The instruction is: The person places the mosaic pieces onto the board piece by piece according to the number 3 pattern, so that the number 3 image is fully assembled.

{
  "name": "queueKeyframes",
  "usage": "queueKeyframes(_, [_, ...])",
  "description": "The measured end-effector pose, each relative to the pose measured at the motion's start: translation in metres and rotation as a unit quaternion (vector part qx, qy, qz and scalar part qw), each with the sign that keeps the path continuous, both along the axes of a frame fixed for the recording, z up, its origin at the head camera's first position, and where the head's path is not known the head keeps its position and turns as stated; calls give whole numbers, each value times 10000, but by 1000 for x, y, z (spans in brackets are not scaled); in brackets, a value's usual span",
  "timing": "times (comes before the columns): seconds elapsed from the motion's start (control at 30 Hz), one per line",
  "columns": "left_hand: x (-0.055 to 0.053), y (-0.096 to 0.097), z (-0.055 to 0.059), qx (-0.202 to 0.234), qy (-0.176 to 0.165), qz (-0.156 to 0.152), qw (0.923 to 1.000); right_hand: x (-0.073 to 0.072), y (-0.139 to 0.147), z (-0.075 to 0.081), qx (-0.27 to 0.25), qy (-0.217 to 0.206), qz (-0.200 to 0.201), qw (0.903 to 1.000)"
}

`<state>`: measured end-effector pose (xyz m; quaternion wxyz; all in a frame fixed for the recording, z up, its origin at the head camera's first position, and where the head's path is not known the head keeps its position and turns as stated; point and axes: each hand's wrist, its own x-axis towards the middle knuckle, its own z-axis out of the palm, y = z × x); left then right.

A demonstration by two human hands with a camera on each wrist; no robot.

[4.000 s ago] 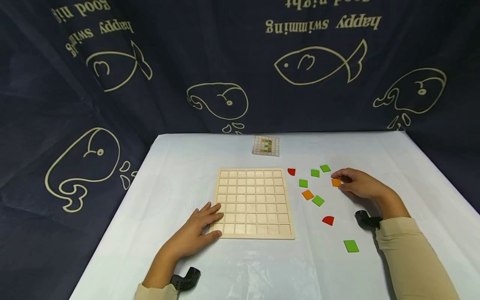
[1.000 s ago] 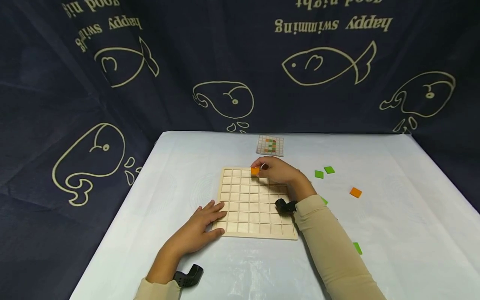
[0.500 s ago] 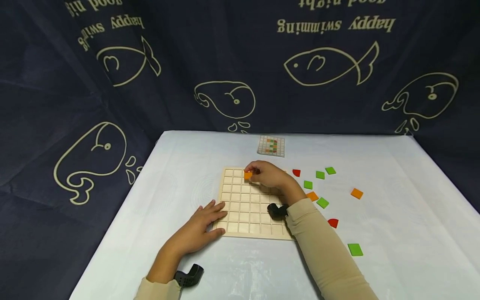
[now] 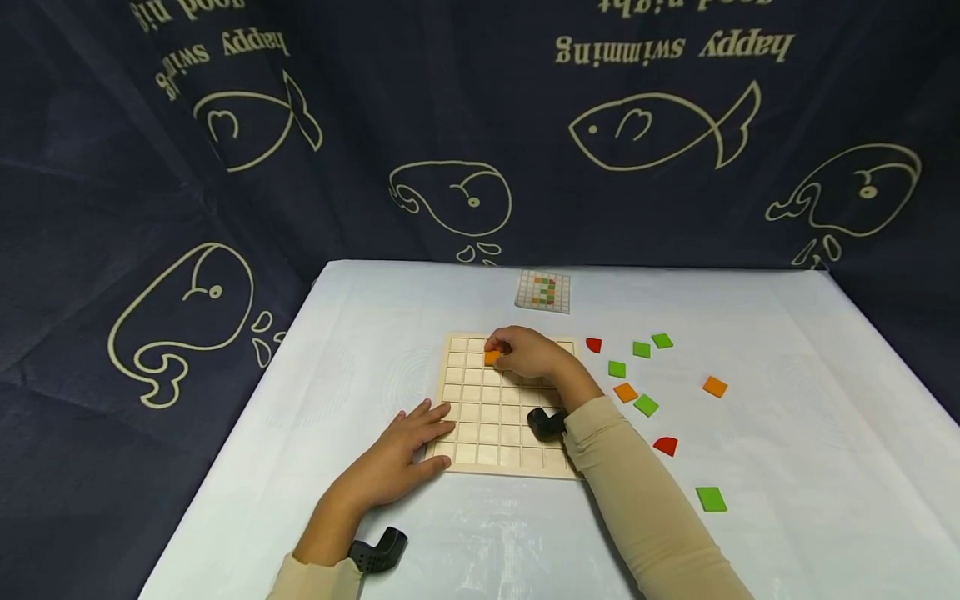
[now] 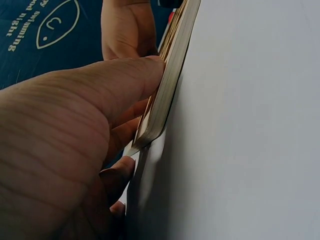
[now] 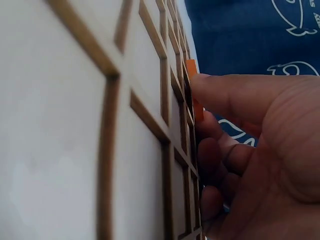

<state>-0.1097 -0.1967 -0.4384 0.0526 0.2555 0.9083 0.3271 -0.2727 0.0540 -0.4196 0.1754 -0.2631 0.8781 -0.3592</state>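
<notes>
A square wooden grid board (image 4: 471, 412) lies on the white table. My left hand (image 4: 393, 458) rests on the board's lower left edge, fingers spread and relaxed. The left wrist view shows its thumb (image 5: 142, 72) lying along the board's rim. Over the upper part of the grid, my right hand (image 4: 528, 353) pinches an orange square tile (image 4: 492, 357) between thumb and fingers. In the right wrist view, the orange tile (image 6: 191, 68) stands close over the grid, partly hidden behind the thumb.
Right of the board lie several green tiles (image 4: 647, 405), two orange tiles (image 4: 715, 387) and two red quarter-round pieces (image 4: 666, 447). A small pattern card (image 4: 543, 292) lies behind the board. Dark printed fabric (image 4: 420, 100) hangs beyond the table's far edge.
My right hand has carried the orange tile from the right side of the table to the board, lately shifting slightly left and nearer. My left hand stays on the board's edge.
</notes>
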Motion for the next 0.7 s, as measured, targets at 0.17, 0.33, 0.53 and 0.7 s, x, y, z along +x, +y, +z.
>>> queueKeyframes(0.17, [0, 0, -1, -11, 26, 18, 10000, 1, 1, 1, -34, -16, 0, 10000])
queueKeyframes(0.33, [-1, 0, -1, -4, -24, 31, 10000, 2, 3, 2, -80, 46, 38, 10000])
queueKeyframes(0.53, [-1, 0, -1, -33, -48, 30, 10000, 2, 3, 1, -89, 46, 32, 9999])
queueKeyframes(0.7, [0, 0, -1, -62, -31, 32, 10000, 1, 5, 0, -287, -73, 37, 9996])
